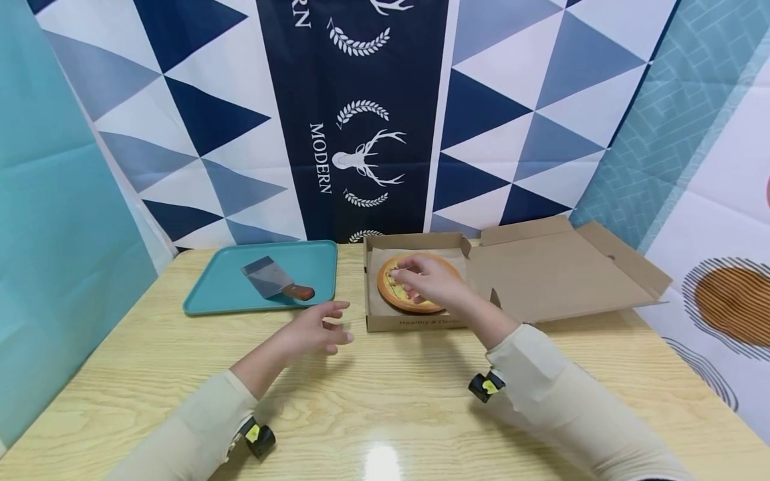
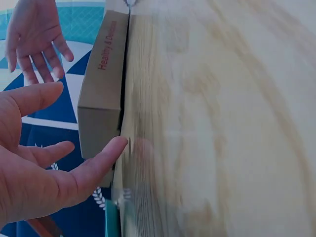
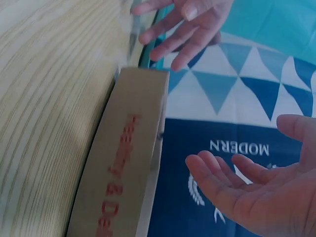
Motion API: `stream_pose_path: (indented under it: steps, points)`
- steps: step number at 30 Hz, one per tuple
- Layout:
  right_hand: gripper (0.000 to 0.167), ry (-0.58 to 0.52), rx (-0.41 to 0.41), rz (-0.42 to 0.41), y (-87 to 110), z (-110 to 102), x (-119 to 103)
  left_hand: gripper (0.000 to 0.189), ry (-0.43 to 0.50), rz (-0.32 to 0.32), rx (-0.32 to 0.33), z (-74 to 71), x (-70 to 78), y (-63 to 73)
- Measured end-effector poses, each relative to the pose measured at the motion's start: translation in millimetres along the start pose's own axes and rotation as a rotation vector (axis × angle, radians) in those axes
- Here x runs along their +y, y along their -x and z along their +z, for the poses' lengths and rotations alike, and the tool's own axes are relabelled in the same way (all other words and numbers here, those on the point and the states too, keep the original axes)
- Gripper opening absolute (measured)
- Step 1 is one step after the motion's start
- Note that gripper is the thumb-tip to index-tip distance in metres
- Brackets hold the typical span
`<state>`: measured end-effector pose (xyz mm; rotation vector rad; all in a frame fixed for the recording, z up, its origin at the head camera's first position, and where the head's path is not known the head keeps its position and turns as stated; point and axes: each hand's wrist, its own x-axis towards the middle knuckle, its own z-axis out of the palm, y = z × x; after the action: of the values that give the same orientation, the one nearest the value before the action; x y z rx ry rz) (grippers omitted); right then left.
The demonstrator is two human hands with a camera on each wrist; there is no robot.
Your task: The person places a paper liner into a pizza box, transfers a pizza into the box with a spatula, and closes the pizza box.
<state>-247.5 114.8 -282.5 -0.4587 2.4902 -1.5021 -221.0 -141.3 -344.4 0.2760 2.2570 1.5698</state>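
Observation:
A pizza (image 1: 388, 284) lies on paper in an open cardboard pizza box (image 1: 385, 325). Above the pizza hovers my right hand (image 1: 434, 282), its fingers loosely bent with nothing between them; the right wrist view shows that hand (image 3: 269, 190) higher than the box's front wall (image 3: 131, 143). To the left of the box my left hand (image 1: 315, 332) hangs over the table, fingers spread and holding nothing. A server with a metal blade and wooden handle (image 1: 299, 292) rests on a teal tray (image 1: 210, 290), just beyond my left hand.
The box's lid (image 1: 541, 274) is folded back to the right, reaching the table's right side. A patterned cloth (image 1: 361, 120) hangs behind the wooden table (image 1: 373, 401). Teal sheeting (image 1: 66, 200) stands on the left.

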Motion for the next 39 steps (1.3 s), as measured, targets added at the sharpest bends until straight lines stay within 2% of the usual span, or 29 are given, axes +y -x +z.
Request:
stream_pose_path:
  steps: [4, 7, 16, 25, 30, 33, 37, 39]
  points:
    - [0.048, 0.053, 0.037, 0.0, 8.7, -15.1, 4.8, 0.071, 0.044, -0.022, -0.004, 6.2, 6.0, -4.4]
    - [0.049, 0.052, 0.066, 0.008, 15.1, -26.3, 9.9, 0.072, 0.07, -0.033, -0.011, 9.6, 9.6, -8.0]
    - [0.052, 0.016, 0.169, 0.027, 32.2, -62.4, 34.0, 0.075, 0.123, -0.042, -0.021, 15.0, 16.8, -19.3]
    - [0.057, -0.042, 0.327, 0.06, 51.6, -102.5, 48.8, 0.077, 0.182, -0.045, -0.011, 20.0, 23.4, -28.0]
    - [0.05, -0.104, 0.449, 0.072, 62.2, -121.2, 61.9, 0.074, 0.21, -0.051, -0.017, 20.9, 24.2, -30.7]
    - [0.037, -0.166, 0.55, 0.096, 69.2, -131.6, 70.7, 0.074, 0.219, -0.057, -0.017, 21.3, 23.8, -33.7]
    - [0.014, -0.335, 0.706, 0.134, 80.6, -145.4, 79.1, 0.073, 0.22, -0.064, -0.013, 22.4, 23.3, -39.3]
    - [0.009, -0.432, 0.791, 0.155, 86.0, -152.3, 81.9, 0.072, 0.223, -0.068, -0.01, 23.0, 22.9, -42.5]
